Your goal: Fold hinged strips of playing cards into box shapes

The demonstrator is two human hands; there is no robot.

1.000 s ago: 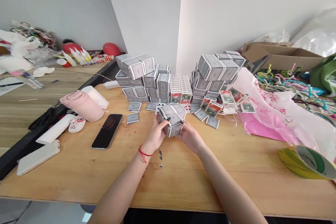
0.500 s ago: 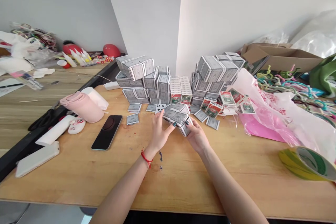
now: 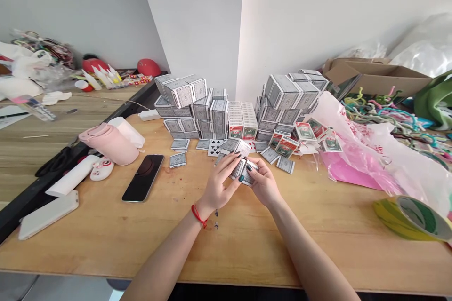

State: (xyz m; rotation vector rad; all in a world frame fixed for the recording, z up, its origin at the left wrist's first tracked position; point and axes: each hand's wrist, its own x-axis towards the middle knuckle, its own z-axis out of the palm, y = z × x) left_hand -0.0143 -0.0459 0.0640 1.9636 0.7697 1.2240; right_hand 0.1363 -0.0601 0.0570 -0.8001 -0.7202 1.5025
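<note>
Between my hands is a box-shaped block of folded playing cards [image 3: 249,178] with grey patterned backs. My left hand [image 3: 219,183] has its fingers over the block's left and upper side. My right hand [image 3: 266,186] grips its right side, the thumb on top. Just behind lie loose playing cards, one a face-up club card [image 3: 213,147], partly covered by my fingers. Farther back rises a left stack of card blocks [image 3: 185,94] and a right stack of card blocks [image 3: 287,91], with rows of boxed card decks [image 3: 243,120] between them.
On the left lie a phone [image 3: 144,178], a pink tumbler [image 3: 112,143], a white roll [image 3: 72,176] and a white case [image 3: 49,215]. To the right are loose card boxes [image 3: 285,146], pink plastic wrapping [image 3: 353,164], a yellow-green tape roll [image 3: 406,218] and a cardboard box [image 3: 377,75].
My left hand has moved over the block, its fingers now across the upper side. The block has turned and come slightly lower. The face-up club card shows more fully.
</note>
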